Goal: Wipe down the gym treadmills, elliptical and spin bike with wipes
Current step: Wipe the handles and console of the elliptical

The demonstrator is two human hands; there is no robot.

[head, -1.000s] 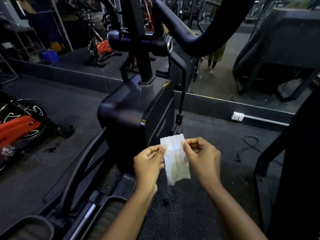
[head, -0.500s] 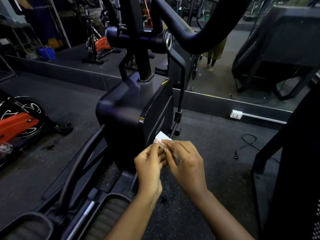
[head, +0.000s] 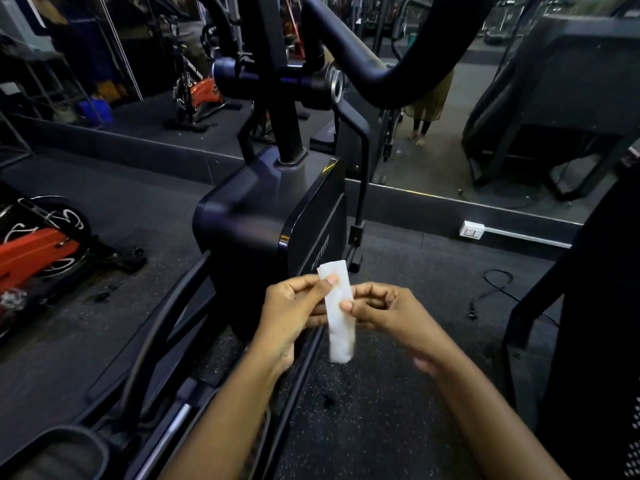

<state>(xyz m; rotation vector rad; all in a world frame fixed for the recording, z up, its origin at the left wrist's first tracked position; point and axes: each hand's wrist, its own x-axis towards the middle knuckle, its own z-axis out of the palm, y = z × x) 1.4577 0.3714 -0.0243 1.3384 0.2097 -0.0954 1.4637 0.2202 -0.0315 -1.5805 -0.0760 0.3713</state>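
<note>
Wipe: you hold the white wipe (head: 338, 317), folded into a narrow strip, in the air between your two hands; it hangs nearly upright, its lower end free.
Left hand: your left hand (head: 289, 315) pinches the strip near its top, thumb pressed on the front, the other fingers curled behind.
Right hand: your right hand (head: 389, 313) pinches the strip's right edge near the middle with thumb and curled fingers.
Elliptical: the elliptical's dark housing (head: 256, 230) stands just beyond your hands, its handlebar (head: 374, 74) arching overhead and a pedal (head: 59, 452) at lower left.
Spin bike: an orange spin bike (head: 31, 252) sits well apart on your left.
Floor: speckled rubber flooring (head: 381, 410), with a black cable (head: 495, 289) lying to the right below a white wall socket (head: 472, 230).
</note>
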